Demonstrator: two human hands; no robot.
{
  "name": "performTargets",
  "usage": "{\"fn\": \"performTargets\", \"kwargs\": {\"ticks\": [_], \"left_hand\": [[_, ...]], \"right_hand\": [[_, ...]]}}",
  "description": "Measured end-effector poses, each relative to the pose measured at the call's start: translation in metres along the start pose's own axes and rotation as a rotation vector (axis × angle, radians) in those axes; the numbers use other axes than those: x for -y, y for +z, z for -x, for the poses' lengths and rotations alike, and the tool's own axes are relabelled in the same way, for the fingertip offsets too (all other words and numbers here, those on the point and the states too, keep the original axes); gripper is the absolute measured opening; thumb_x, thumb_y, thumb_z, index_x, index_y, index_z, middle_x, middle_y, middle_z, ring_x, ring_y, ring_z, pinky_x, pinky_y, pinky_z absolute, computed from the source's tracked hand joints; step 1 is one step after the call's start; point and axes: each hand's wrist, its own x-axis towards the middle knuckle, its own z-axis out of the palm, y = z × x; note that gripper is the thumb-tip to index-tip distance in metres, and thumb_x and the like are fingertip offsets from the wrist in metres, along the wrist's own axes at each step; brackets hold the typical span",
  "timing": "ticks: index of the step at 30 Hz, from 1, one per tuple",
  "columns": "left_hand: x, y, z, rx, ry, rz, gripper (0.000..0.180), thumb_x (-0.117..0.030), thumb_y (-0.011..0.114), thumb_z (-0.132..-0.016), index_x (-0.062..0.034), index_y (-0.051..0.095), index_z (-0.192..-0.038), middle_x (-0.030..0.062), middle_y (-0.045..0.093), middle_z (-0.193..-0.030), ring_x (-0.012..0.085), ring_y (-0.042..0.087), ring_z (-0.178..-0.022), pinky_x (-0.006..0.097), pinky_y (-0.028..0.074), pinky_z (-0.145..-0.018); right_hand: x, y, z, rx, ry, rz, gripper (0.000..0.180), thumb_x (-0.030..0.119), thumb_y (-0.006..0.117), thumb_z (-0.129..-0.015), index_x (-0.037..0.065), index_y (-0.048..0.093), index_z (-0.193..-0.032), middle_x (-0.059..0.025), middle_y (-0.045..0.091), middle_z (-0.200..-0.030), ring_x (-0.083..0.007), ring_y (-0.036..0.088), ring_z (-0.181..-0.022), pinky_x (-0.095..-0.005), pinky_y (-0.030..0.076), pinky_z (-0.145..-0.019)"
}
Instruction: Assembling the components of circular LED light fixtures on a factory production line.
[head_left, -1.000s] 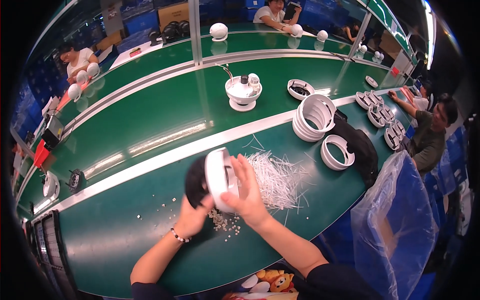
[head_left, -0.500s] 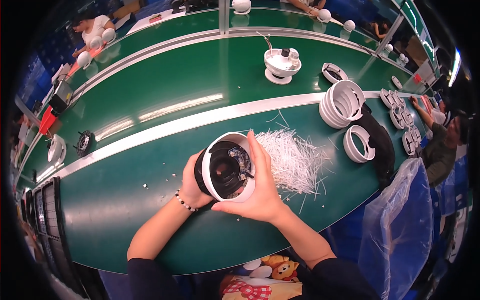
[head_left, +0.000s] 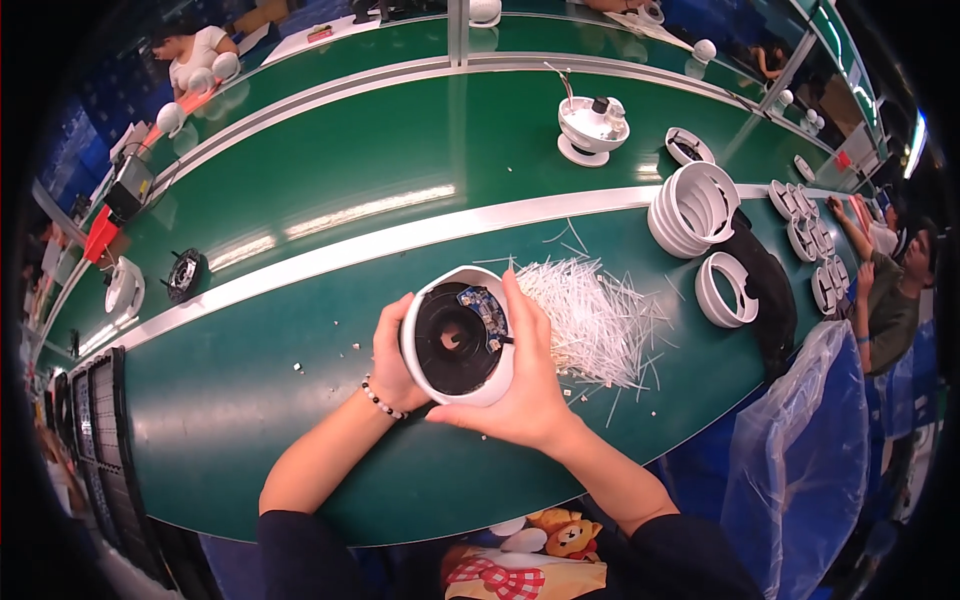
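Note:
Between my two hands, above the green table, is a white round housing [head_left: 482, 392] with a black funnel-shaped core [head_left: 440, 358] inside it. A small blue circuit board [head_left: 482, 308] shows at the core's upper right. My left hand [head_left: 398, 352] grips the left side, its fingers partly hidden behind the housing. Wrapped round the right side is my right hand [head_left: 530, 385], thumb along the lower rim and fingers up the side. A pile of thin white strips [head_left: 595, 325] lies just right of the hands.
Stacked white rings [head_left: 672, 215] and a single white ring [head_left: 712, 293] stand to the right, beside a black cloth [head_left: 762, 285]. An opened white device [head_left: 592, 128] is on the far bench. Black trays [head_left: 100, 430] line the left edge; a clear plastic bag [head_left: 790, 440] hangs at right.
The housing has tilted so its opening faces me more squarely, and the black core now sits inside the white rim instead of showing behind it at left. Both hands keep hold.

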Motion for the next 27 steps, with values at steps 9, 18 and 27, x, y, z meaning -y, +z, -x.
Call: {"fn": "performTargets", "kwargs": {"ticks": [9, 18, 27], "left_hand": [[-0.011, 0.003, 0.004, 0.113, -0.076, -0.028, 0.09, -0.075, 0.017, -0.074, -0.0045, 0.037, -0.126, 0.0136, 0.045, -0.123, 0.0267, 0.045, -0.112, 0.041, 0.038, -0.094], [0.0, 0.002, 0.001, 0.053, 0.092, -0.104, 0.061, -0.037, 0.051, -0.074, -0.0006, 0.04, -0.121, 0.014, 0.049, -0.116, 0.0249, 0.05, -0.105, 0.038, 0.04, -0.092], [0.002, 0.031, 0.002, -0.049, 0.261, -0.116, 0.058, -0.046, 0.041, -0.076, -0.0027, 0.047, -0.114, 0.013, 0.054, -0.11, 0.0249, 0.054, -0.098, 0.036, 0.044, -0.087]], "right_hand": [[-0.003, 0.003, -0.007, -0.015, -0.162, 0.231, 0.12, 0.04, 0.083, -0.041, -0.004, 0.016, -0.13, -0.0234, 0.025, -0.129, -0.039, 0.027, -0.118, -0.0469, 0.025, -0.096], [-0.008, 0.01, -0.012, -0.044, -0.022, 0.185, 0.12, 0.048, 0.08, -0.041, -0.006, 0.017, -0.129, -0.0251, 0.024, -0.129, -0.041, 0.027, -0.118, -0.0472, 0.024, -0.097], [-0.01, 0.014, -0.007, -0.164, -0.165, 0.15, 0.11, 0.053, 0.074, -0.051, -0.003, 0.021, -0.13, -0.0221, 0.023, -0.134, -0.043, 0.02, -0.121, -0.0509, 0.015, -0.098]]}}
